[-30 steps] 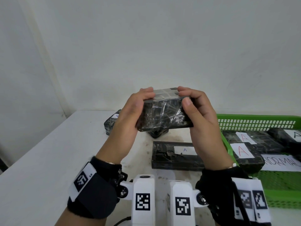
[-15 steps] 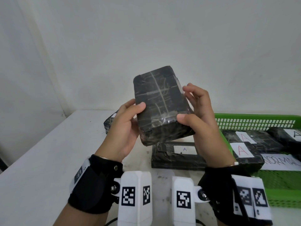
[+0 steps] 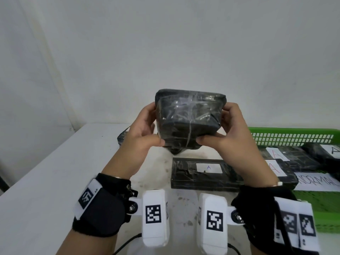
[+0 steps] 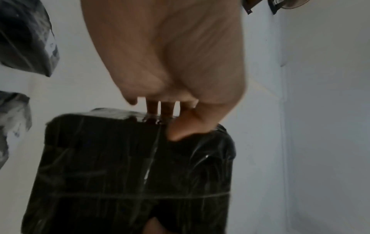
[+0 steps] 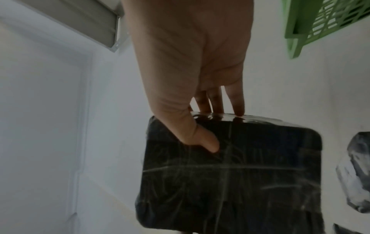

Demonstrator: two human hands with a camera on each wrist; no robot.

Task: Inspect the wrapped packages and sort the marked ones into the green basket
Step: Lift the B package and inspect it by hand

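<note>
Currently the held package [image 3: 189, 120], black and film-wrapped, sits lifted above the worktop [image 3: 46, 172], between both hands at mid-view, with one broad face turned toward the head camera. Long axis runs left-right across the body, so each hand caps one short end. Left hand [image 3: 145, 129]: fingers curled round the left end, thumb pressed on the near lower edge; left wrist view shows the thumb [image 4: 186, 126] on the top corner and three fingertips on the far edge. Right hand [image 3: 231, 129]: mirror grip, thumb [image 5: 202, 140] laid on the dark face, fingers hooked over the far rim. Both sets of fingers are closed on the package, none spread wide. No label visible on the faces showing in any view; the far face is hidden from the head camera. Green basket [image 3: 294, 135] lies to the right and lower, just beside the right wrist, so the right hand is the nearer one to it. It holds labelled packages [image 3: 276, 162] marked "A" and a sheet reading "NORMAL" [image 3: 318, 181]. One flat package with a white "A" label [image 3: 206, 173] lies on the worktop directly below the hands, touching the basket's left wall or nearly so; cannot tell which. Judgement: inspection step in hand; whichever way the sort goes, the carry turns on that rightward, downward offset.
</note>
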